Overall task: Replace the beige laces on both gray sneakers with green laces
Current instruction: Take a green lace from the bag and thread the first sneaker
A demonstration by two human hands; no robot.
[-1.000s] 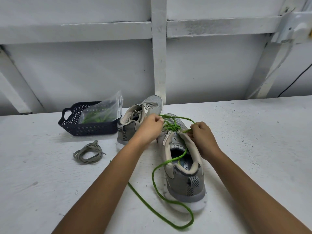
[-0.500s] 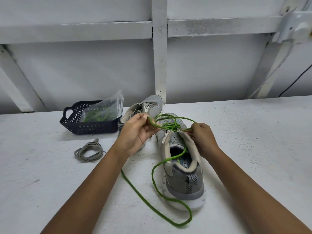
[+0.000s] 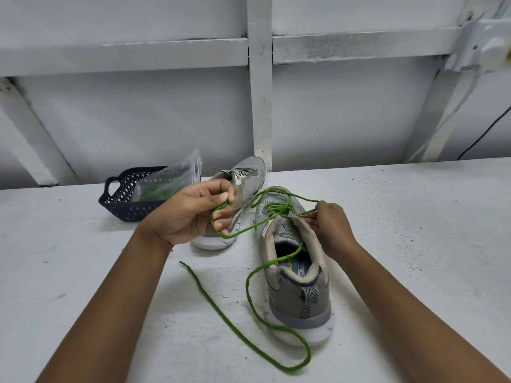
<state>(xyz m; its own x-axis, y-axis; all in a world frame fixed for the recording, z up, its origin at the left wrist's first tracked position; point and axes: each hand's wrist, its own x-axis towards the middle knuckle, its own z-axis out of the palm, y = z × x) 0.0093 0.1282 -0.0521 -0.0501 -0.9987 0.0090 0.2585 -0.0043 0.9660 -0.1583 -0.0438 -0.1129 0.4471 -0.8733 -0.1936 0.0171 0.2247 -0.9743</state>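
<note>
The lacing of the near sneaker [image 3: 297, 275] with the lace [image 3: 247, 288] was in hand, at what looked like the upper eyelets. The sneaker stood on the table [image 3: 83, 286] with its heel toward the person. A loop of the lace was held in the curled fingers of the left hand [image 3: 193, 214], raised to the left of the shoe. A strand was pinched by the right hand [image 3: 331, 228] at the right edge of the opening. The rest of the lace was draped out of the collar and lay in a long curve on the table in front of the heel. The far sneaker [image 3: 243, 178] stood behind, just beside a basket [image 3: 119, 205] in which a bag [image 3: 168, 183] of green material rested. Whether its old laces were out could not be told.

The next move was judged to call for the slack to be drawn snug, then the free tip to be found and fed through the next eyelet.

Compared with half a second before, the left hand had been drawn back and away from the eyelets, more lace had been pulled through, and the tip now lay exposed beside the left forearm. The coiled beige lace seen earlier was no longer in view.
</note>
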